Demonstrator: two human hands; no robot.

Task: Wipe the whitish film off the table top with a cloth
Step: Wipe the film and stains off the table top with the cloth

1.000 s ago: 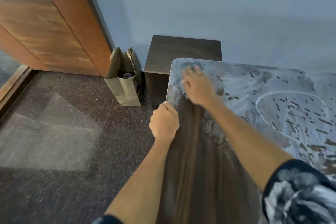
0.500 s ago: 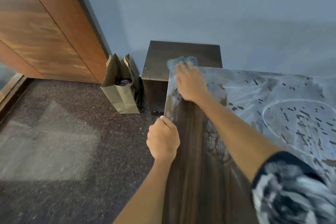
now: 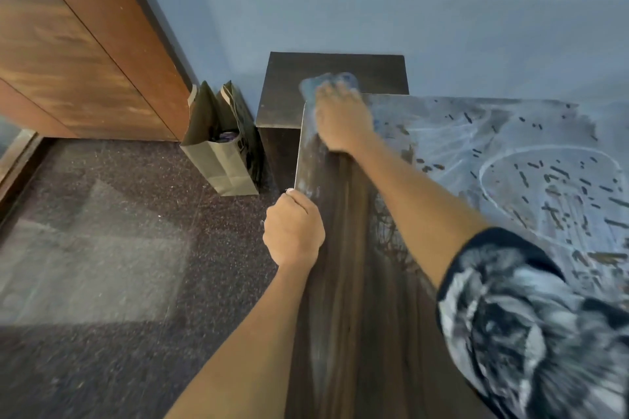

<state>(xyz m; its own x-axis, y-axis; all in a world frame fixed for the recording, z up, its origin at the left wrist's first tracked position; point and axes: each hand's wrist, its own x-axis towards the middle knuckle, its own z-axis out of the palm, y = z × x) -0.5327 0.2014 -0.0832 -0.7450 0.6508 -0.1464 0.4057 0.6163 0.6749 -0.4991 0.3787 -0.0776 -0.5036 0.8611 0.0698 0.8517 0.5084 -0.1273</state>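
Now the right hand (image 3: 343, 121) presses a bluish cloth (image 3: 328, 82) flat at the far left corner of the counter (image 3: 354, 282), its grip uncurled over it. Nearer, the left hand (image 3: 293, 230) curls its grip on the counter's left edge. Whitish film (image 3: 510, 153) covers the counter right of the cloth.

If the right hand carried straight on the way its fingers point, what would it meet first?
Probably nothing on the table top: the right hand and cloth already overhang its far corner. Beyond, lower down, lies the dark cabinet, then the blue wall; depth is unclear.
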